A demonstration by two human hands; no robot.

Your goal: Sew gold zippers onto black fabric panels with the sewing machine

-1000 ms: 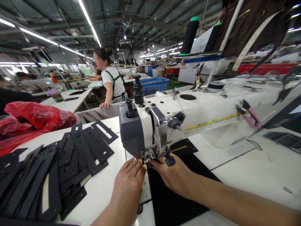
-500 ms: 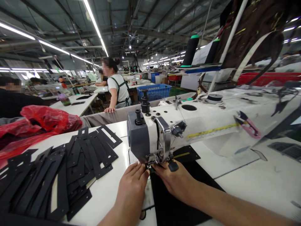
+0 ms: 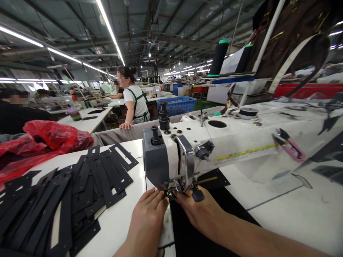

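Observation:
A sewing machine head point(image 3: 158, 157) stands over the white table, its needle area low at the front. My left hand point(image 3: 148, 214) is just left of the presser foot point(image 3: 170, 194), thumb and fingers drawn together; what they hold is hidden. On the other side, my right hand point(image 3: 199, 208) has its fingers closed on a black panel point(image 3: 199, 237) beside the foot, the fingertips partly hidden by the machine. The panel runs back under the arm, where a flat black piece with a yellowish slot point(image 3: 214, 178) lies.
A pile of black slotted strips point(image 3: 88, 182) covers the table at left, with red plastic point(image 3: 57, 137) behind it. Pink-handled thread snips point(image 3: 291, 144) rest against the machine arm. Thread cones point(image 3: 220, 59) stand above. A co-worker point(image 3: 134, 98) stands beyond near a blue basket point(image 3: 178, 104).
The view has shifted slightly, so the machine's right part appears farther right. Both hands stay beside the presser foot, with little visible movement of the black panel.

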